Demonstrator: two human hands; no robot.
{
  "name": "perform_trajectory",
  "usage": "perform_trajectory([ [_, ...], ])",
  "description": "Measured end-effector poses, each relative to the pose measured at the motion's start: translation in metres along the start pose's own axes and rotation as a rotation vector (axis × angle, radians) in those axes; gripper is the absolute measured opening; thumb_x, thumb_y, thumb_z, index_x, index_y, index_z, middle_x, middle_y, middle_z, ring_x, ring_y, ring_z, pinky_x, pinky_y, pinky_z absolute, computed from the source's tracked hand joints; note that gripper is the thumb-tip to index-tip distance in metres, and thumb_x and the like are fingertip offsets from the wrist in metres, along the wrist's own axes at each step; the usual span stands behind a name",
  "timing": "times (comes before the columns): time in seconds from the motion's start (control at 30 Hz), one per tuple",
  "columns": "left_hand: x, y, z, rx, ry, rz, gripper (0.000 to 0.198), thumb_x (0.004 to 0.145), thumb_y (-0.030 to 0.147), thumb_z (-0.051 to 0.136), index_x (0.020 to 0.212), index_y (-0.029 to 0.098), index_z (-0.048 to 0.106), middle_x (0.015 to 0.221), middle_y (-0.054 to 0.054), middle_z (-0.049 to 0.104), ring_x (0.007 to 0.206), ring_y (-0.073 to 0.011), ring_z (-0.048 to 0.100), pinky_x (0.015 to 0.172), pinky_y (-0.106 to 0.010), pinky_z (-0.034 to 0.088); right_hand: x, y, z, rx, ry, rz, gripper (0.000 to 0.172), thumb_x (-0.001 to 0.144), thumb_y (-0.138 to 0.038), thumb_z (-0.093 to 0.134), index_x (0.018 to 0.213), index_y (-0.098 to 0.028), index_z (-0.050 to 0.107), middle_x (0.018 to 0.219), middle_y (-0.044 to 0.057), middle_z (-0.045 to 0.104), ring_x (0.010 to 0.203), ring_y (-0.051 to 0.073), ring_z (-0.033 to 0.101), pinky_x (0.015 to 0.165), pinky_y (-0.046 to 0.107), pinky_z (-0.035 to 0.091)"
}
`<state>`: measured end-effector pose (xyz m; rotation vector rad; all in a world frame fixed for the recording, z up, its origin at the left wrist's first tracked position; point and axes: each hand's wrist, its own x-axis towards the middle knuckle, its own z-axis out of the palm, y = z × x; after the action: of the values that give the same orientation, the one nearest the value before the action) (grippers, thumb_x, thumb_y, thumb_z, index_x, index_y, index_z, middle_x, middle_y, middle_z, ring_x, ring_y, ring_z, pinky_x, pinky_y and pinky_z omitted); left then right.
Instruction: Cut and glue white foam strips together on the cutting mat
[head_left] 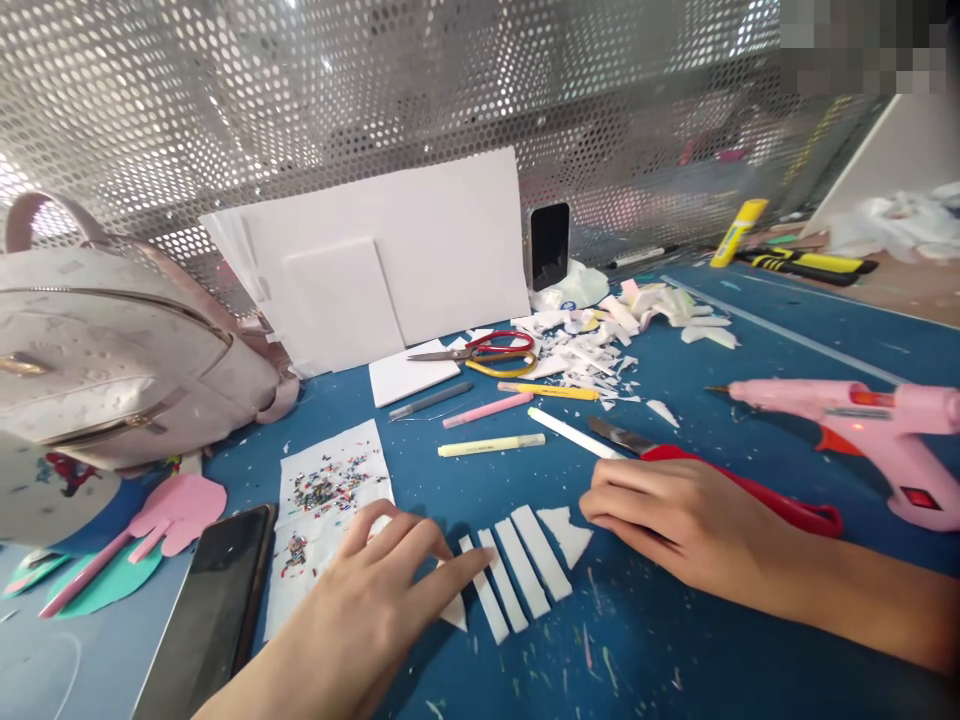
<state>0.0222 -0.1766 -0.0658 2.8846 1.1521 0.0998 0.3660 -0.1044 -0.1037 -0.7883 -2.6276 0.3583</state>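
Note:
My left hand (386,580) lies on the blue mat with fingers stretched out, its fingertips touching the left end of a row of white foam strips (517,572). A small triangular white offcut (568,533) lies just right of the strips. My right hand (675,520) rests flat beside it, fingers extended toward the offcut, holding nothing. A red-handled utility knife (720,480) lies under and behind the right hand.
A pink glue gun (862,410) lies at right. Scissors (480,352), several pens (491,425) and white scraps (592,350) sit mid-table. White boards (390,260) lean on the perforated wall. A pink backpack (112,340), a phone (214,610) and glitter paper (330,485) are at left.

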Motion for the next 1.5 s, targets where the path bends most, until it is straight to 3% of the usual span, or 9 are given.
perform_trajectory([
  [0.2,-0.002,0.000,0.003,0.055,0.014,0.026,0.055,0.100,0.014,0.047,0.153,0.021,0.037,0.108,-0.006,0.068,0.094,-0.0245,0.064,0.096,-0.044,0.041,0.000,-0.001,-0.002,-0.004,-0.027,0.024,0.024,0.111,-0.028,0.040,0.102,-0.024,0.061,0.090,0.001,0.062,0.073,0.015,0.059,0.062,0.032,0.034],
  [0.3,-0.001,0.002,0.000,-0.006,0.033,0.019,0.040,0.102,0.011,0.045,0.140,0.021,0.046,0.117,-0.005,0.069,0.101,-0.0218,0.065,0.095,-0.039,0.042,-0.001,-0.002,-0.003,-0.007,-0.041,0.032,0.024,0.111,-0.028,0.039,0.102,-0.025,0.061,0.091,0.001,0.062,0.073,0.016,0.059,0.062,0.033,0.034],
  [0.43,0.005,0.002,-0.010,-0.109,-0.066,-0.019,0.023,0.098,0.009,0.050,0.115,0.022,0.055,0.110,-0.003,0.068,0.094,-0.0204,0.064,0.083,-0.033,0.048,-0.002,-0.001,-0.003,-0.010,-0.050,0.034,0.024,0.111,-0.030,0.038,0.103,-0.025,0.061,0.092,0.001,0.062,0.075,0.016,0.058,0.063,0.033,0.034],
  [0.53,0.007,0.003,-0.015,-0.177,-0.110,-0.068,0.018,0.096,0.009,0.053,0.108,0.022,0.057,0.107,-0.003,0.067,0.093,-0.0209,0.064,0.081,-0.031,0.053,0.000,0.000,-0.002,-0.006,-0.059,0.039,0.024,0.111,-0.030,0.038,0.105,-0.025,0.061,0.094,0.001,0.062,0.076,0.016,0.059,0.065,0.033,0.035],
  [0.87,0.003,0.002,-0.008,-0.257,-0.083,-0.107,0.023,0.098,0.007,0.046,0.112,0.022,0.056,0.121,-0.006,0.062,0.101,-0.0192,0.068,0.083,-0.030,0.059,-0.001,-0.001,-0.003,-0.019,-0.050,0.033,0.026,0.111,-0.033,0.038,0.103,-0.025,0.062,0.093,0.001,0.063,0.076,0.016,0.059,0.065,0.033,0.035],
  [1.0,-0.004,0.003,0.004,-0.165,0.049,-0.007,0.024,0.107,0.018,0.035,0.113,0.021,0.058,0.103,-0.005,0.065,0.088,-0.0179,0.066,0.076,-0.029,0.058,0.000,-0.001,-0.003,-0.016,-0.053,0.034,0.026,0.111,-0.033,0.038,0.103,-0.025,0.062,0.092,0.001,0.062,0.076,0.016,0.059,0.065,0.033,0.035],
  [1.13,-0.016,0.011,0.017,0.028,0.176,0.042,0.042,0.109,0.018,0.020,0.135,0.017,0.053,0.106,-0.010,0.067,0.093,-0.0215,0.067,0.078,-0.034,0.059,0.001,-0.001,-0.002,-0.018,-0.043,0.031,0.026,0.111,-0.033,0.038,0.102,-0.025,0.061,0.092,0.001,0.062,0.075,0.016,0.059,0.064,0.033,0.035],
  [1.3,-0.026,0.032,0.017,0.205,0.108,-0.066,0.050,0.110,0.017,0.019,0.154,0.021,0.042,0.124,-0.009,0.067,0.121,-0.0233,0.061,0.100,-0.036,0.055,0.000,-0.003,-0.004,-0.021,-0.036,0.037,0.026,0.111,-0.034,0.039,0.100,-0.025,0.062,0.091,0.001,0.063,0.074,0.015,0.059,0.064,0.033,0.036],
  [1.5,-0.025,0.045,0.020,0.293,0.085,-0.128,0.052,0.106,0.016,0.035,0.158,0.026,0.037,0.125,-0.008,0.066,0.119,-0.0240,0.061,0.099,-0.037,0.057,0.002,-0.004,-0.005,-0.019,-0.028,0.030,0.027,0.111,-0.033,0.040,0.100,-0.025,0.063,0.090,0.001,0.064,0.074,0.015,0.060,0.064,0.033,0.036],
])
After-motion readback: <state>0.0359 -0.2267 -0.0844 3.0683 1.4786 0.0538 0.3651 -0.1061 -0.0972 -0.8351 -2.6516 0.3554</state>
